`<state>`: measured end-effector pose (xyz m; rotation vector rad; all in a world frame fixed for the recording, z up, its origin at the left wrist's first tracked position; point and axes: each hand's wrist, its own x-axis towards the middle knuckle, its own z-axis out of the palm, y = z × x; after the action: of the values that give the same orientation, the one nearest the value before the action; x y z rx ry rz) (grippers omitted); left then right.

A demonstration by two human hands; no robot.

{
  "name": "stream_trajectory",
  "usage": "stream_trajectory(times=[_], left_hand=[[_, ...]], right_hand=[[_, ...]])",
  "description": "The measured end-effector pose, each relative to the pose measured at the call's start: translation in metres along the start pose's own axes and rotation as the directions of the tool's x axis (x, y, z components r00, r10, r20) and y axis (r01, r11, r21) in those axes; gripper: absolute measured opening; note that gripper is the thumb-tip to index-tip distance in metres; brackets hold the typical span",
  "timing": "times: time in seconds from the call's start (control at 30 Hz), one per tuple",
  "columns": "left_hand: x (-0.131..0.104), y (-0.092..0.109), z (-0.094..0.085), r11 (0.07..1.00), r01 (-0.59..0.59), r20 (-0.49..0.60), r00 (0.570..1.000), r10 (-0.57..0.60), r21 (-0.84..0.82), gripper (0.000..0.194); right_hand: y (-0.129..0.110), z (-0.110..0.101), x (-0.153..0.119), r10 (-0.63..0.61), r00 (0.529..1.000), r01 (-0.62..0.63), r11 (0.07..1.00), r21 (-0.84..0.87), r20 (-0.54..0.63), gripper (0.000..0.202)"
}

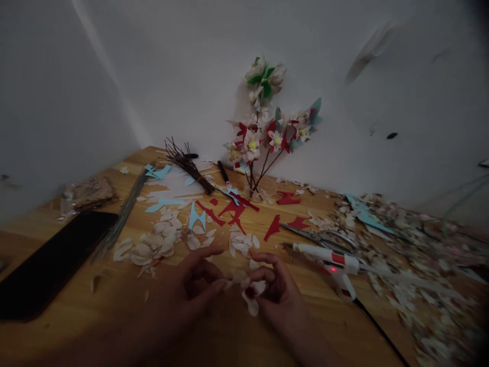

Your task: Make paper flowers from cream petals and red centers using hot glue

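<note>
Low over the near part of the table, my right hand (280, 288) pinches a small flower (250, 295) with pale petals and a dark red centre. Facing it, my left hand (198, 283) has thumb and finger pressed together on the edge of a pale petal (239, 277), which lies close beside the flower. Whether that petal is joined to the flower is not clear. Just beyond my hands lies a small heap of loose petals (242, 242). A larger petal pile (153, 244) spreads past my left hand.
A white glue gun (328, 259) with a lit red light and scissors (321, 237) lie at right, beside many scattered petals (420, 285). Red scraps (229, 210), a twig bundle (189, 165) and a flower arrangement (263, 137) are behind. A black phone-like slab (57, 265) lies at left.
</note>
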<state>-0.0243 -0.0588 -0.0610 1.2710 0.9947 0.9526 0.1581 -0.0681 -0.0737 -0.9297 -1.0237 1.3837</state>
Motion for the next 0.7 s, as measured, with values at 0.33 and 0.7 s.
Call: stream_trajectory(times=[0.33, 0.7], left_hand=[[0.009, -0.001, 0.0, 0.953, 0.154, 0.001, 0.987, -0.159, -0.262, 0.044], [0.003, 0.003, 0.008, 0.967, 0.116, 0.025, 0.993, -0.113, -0.227, 0.037]], right_hand=[[0.002, 0.001, 0.002, 0.003, 0.995, -0.007, 0.999, -0.038, -0.1, 0.048], [0.01, -0.017, 0.013, 0.209, 0.977, -0.211, 0.974, 0.083, 0.034, 0.052]])
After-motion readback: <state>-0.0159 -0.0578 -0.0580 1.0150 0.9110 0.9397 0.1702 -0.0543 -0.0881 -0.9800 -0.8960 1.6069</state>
